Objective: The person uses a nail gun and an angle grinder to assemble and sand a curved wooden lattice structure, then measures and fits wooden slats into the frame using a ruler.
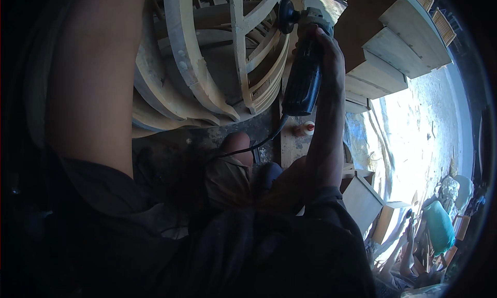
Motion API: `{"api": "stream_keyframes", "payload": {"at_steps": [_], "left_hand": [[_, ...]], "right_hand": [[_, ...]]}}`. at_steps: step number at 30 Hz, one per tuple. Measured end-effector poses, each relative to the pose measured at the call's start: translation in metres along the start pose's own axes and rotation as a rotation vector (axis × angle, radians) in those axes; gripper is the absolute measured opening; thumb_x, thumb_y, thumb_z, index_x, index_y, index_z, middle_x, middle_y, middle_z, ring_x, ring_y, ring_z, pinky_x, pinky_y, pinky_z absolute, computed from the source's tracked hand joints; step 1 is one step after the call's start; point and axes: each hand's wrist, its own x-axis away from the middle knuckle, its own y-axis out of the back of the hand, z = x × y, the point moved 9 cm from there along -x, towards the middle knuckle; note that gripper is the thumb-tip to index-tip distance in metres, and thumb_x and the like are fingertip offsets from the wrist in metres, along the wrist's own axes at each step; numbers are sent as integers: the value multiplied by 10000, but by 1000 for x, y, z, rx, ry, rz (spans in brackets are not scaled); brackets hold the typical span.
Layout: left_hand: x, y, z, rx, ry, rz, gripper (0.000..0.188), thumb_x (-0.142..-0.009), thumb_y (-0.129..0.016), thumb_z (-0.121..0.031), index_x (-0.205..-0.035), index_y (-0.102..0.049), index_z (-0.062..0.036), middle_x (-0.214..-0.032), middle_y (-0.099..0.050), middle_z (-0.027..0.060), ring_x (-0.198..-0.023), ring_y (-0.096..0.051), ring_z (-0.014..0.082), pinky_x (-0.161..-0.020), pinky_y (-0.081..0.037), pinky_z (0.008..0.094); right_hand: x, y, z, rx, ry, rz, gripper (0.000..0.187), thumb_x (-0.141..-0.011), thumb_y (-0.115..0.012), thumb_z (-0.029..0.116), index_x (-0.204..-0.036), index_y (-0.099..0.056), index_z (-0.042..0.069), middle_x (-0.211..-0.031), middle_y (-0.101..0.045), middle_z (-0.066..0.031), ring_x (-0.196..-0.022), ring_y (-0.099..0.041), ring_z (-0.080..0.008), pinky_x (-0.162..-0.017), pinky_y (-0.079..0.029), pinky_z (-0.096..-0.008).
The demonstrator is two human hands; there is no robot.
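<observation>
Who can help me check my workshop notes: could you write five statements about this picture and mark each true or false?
1. The right hand holds a power tool. True.
2. The tool's cord is bright white. False: it is dark.
3. The left hand shows clearly in the picture. False: only the left arm shows, running out at the upper edge.
4. Curved wooden pieces stand to the left of the tool's dark body. True.
5. The teal bundle lies at the upper left. False: it is at the lower right.
</observation>
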Motion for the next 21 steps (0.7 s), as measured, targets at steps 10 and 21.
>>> {"api": "stream_keyframes", "payload": {"at_steps": [10,21], "left_hand": [[-3,1,-6,-163,-39,-77,504,-974,-550,-503,-1169,-758,-87,-1175,-738,137,-1076,-689,284,-917,-512,430],[-8,11,-7,-418,-15,-199,560,-952,-561,-557,-1200,-759,-95,-1265,-721,167,-1205,-667,302,-1018,-478,415]], "right_hand": [[14,-5,-8,-155,-60,-34,375,-946,-713,260,-1155,-613,-34,-892,-666,-134,-711,-684,-219,-624,-605,-353],[15,5,-18,-203,-136,36,352,-956,-703,304,-1080,-654,-21,-882,-666,-108,-686,-679,-177,-620,-594,-330]]}}
